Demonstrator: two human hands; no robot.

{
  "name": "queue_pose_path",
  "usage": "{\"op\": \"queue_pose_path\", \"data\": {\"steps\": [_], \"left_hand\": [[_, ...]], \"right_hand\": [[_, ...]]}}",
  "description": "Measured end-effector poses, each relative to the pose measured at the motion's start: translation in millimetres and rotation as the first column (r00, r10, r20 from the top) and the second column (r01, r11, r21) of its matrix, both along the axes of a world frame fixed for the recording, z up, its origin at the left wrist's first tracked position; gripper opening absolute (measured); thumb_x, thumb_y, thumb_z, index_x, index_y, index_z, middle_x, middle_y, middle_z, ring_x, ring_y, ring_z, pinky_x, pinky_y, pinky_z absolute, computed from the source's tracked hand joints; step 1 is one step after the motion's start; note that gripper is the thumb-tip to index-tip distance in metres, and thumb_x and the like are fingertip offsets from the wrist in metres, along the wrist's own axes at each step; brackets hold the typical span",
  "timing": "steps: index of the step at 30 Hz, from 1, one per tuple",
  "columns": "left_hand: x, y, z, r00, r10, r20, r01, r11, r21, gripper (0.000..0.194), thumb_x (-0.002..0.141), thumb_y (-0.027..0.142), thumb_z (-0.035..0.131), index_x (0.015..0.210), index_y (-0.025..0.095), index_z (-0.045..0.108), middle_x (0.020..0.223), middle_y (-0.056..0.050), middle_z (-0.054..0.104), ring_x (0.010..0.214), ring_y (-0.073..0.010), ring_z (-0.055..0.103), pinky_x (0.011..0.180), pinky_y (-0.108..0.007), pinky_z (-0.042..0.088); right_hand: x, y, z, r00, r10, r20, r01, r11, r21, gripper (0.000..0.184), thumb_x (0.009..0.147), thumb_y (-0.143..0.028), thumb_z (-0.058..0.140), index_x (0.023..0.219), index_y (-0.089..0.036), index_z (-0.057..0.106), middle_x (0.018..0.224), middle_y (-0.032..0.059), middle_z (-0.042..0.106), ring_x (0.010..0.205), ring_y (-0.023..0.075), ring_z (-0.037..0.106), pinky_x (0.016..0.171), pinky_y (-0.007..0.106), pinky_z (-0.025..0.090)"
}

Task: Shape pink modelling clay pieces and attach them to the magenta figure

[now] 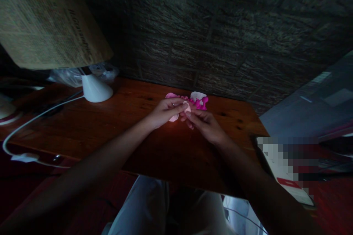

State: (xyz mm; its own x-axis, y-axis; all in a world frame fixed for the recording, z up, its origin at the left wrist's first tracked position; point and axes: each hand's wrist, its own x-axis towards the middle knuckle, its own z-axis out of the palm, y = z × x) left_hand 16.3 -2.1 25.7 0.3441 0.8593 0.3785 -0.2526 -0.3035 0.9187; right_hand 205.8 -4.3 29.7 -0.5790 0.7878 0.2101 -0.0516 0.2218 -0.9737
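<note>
Over the wooden desk (132, 102), my left hand (164, 113) and my right hand (206, 124) meet fingertip to fingertip. Between them they pinch a small pale pink piece (187, 107), soft-looking and thin like a petal; its material is unclear in the dim light. Just behind my hands lie bright magenta pieces with wavy edges (203, 103), beside a whitish flat piece (197, 96). A pink piece (171, 96) shows above my left hand, and another pale pink one (173, 118) peeks out below it. My fingers partly cover this group.
At the left stands a lamp with a white base (96, 90) and a newsprint-patterned shade (52, 22); clear plastic (66, 76) lies behind it. A white cord (41, 114) hangs over the desk edge. A rough brick wall (193, 25) rises behind. A box-like item (275, 161) sits right.
</note>
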Motion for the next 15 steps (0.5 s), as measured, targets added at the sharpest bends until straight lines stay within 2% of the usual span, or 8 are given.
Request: {"op": "queue_pose_path", "data": {"steps": [3, 8, 12, 15], "left_hand": [[0.9, 0.6, -0.4, 0.994, -0.072, 0.087, 0.076, 0.996, -0.044, 0.036, 0.085, 0.049, 0.078, 0.093, 0.014, 0.075, 0.08, -0.006, 0.073, 0.069, -0.0153, 0.07, 0.066, -0.028, 0.057], [3.4, -2.0, 1.6, 0.985, -0.142, 0.096, 0.15, 0.985, -0.09, 0.034, 0.084, 0.046, 0.08, 0.084, 0.014, 0.072, 0.069, -0.003, 0.07, 0.058, -0.0142, 0.068, 0.058, -0.028, 0.057], [4.5, -1.2, -0.3, 0.992, -0.106, 0.066, 0.112, 0.989, -0.1, 0.035, 0.083, 0.048, 0.081, 0.082, 0.014, 0.072, 0.067, -0.002, 0.069, 0.056, -0.0127, 0.066, 0.056, -0.026, 0.054], [3.6, 0.7, -1.3, 0.999, 0.009, 0.054, -0.005, 0.998, -0.058, 0.031, 0.085, 0.046, 0.079, 0.087, 0.015, 0.077, 0.079, -0.005, 0.074, 0.07, -0.0137, 0.069, 0.066, -0.027, 0.056]], "right_hand": [[-0.3, -0.8, 0.7, 1.0, -0.002, -0.016, 0.003, 1.0, 0.027, 0.033, 0.091, -0.052, 0.071, 0.084, -0.02, 0.076, 0.068, -0.0014, 0.064, 0.06, 0.0099, 0.053, 0.061, 0.026, 0.045], [-4.8, -2.9, -0.1, 0.999, 0.013, 0.03, -0.013, 1.0, 0.011, 0.037, 0.087, -0.056, 0.073, 0.087, -0.02, 0.076, 0.078, 0.0017, 0.071, 0.063, 0.0107, 0.056, 0.061, 0.027, 0.049], [-6.3, -2.1, -1.8, 0.999, 0.001, 0.039, -0.001, 1.0, 0.013, 0.038, 0.084, -0.058, 0.075, 0.085, -0.02, 0.076, 0.078, 0.0015, 0.072, 0.062, 0.0105, 0.056, 0.06, 0.026, 0.049], [-4.9, 0.4, -3.0, 0.998, -0.053, 0.017, 0.052, 0.998, 0.02, 0.037, 0.082, -0.058, 0.077, 0.085, -0.021, 0.075, 0.076, -0.0001, 0.07, 0.06, 0.0099, 0.054, 0.058, 0.025, 0.047]]}}
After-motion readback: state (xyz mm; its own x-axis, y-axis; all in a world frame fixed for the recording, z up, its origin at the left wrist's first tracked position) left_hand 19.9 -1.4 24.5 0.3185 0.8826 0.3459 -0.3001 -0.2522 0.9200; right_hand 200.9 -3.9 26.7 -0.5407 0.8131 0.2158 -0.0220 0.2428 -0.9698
